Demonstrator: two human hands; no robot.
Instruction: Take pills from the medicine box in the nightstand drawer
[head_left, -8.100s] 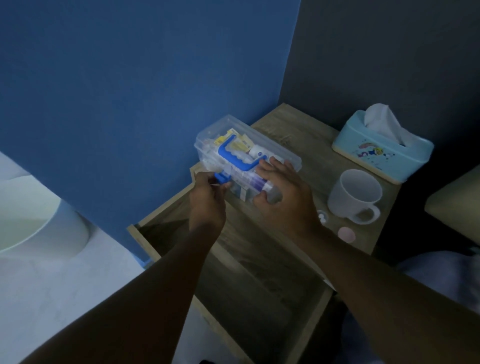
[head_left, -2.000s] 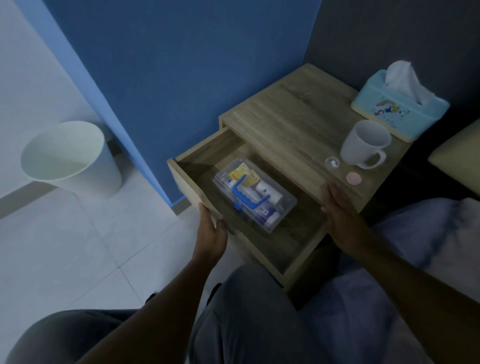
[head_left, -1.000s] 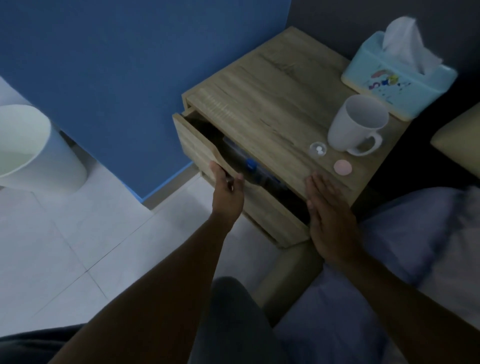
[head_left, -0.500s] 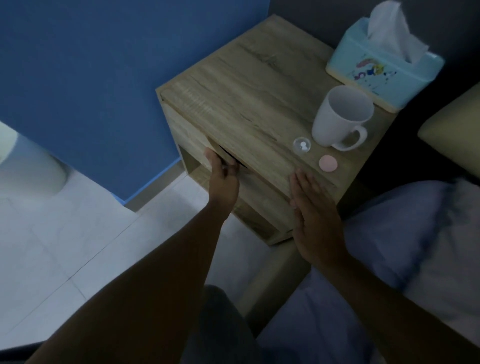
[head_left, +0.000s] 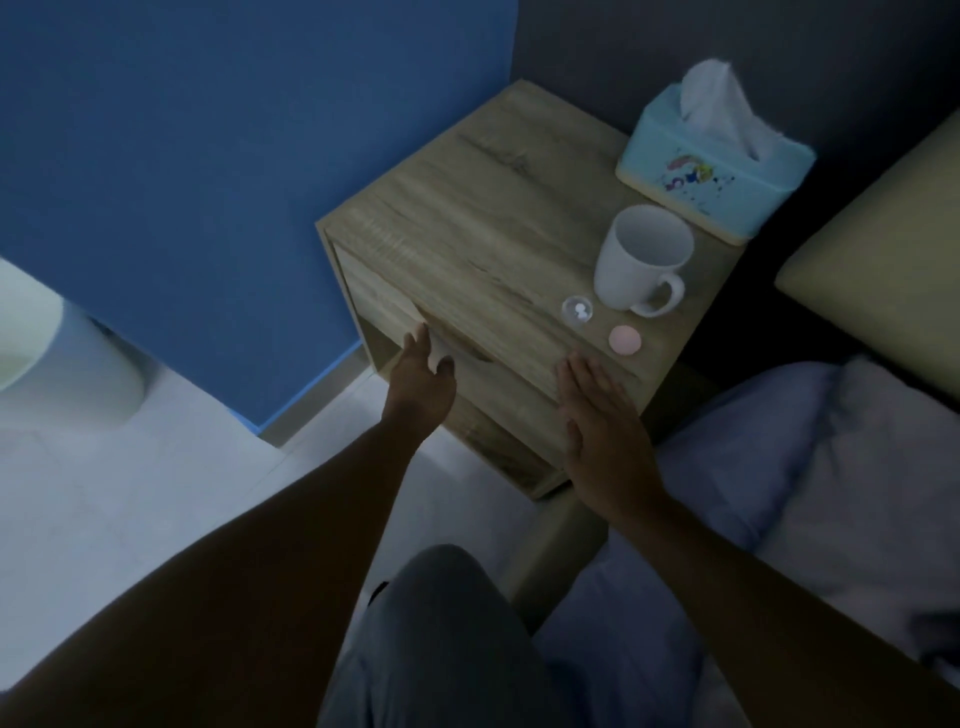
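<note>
The wooden nightstand has its drawer pushed flush into the front, so the medicine box inside is hidden. My left hand rests against the drawer front with its fingers at the top edge. My right hand lies flat and open against the drawer's right part. On the top sits a small clear cap holding two white pills, with a pink round lid beside it.
A white mug and a light blue tissue box stand on the nightstand's right side. A white waste bin is on the tiled floor at left. Bedding and a cushion lie to the right. Blue wall behind.
The drawer, open with the medicine box in it two seconds ago, has been pushed shut by both hands. Hands stay at its front.
</note>
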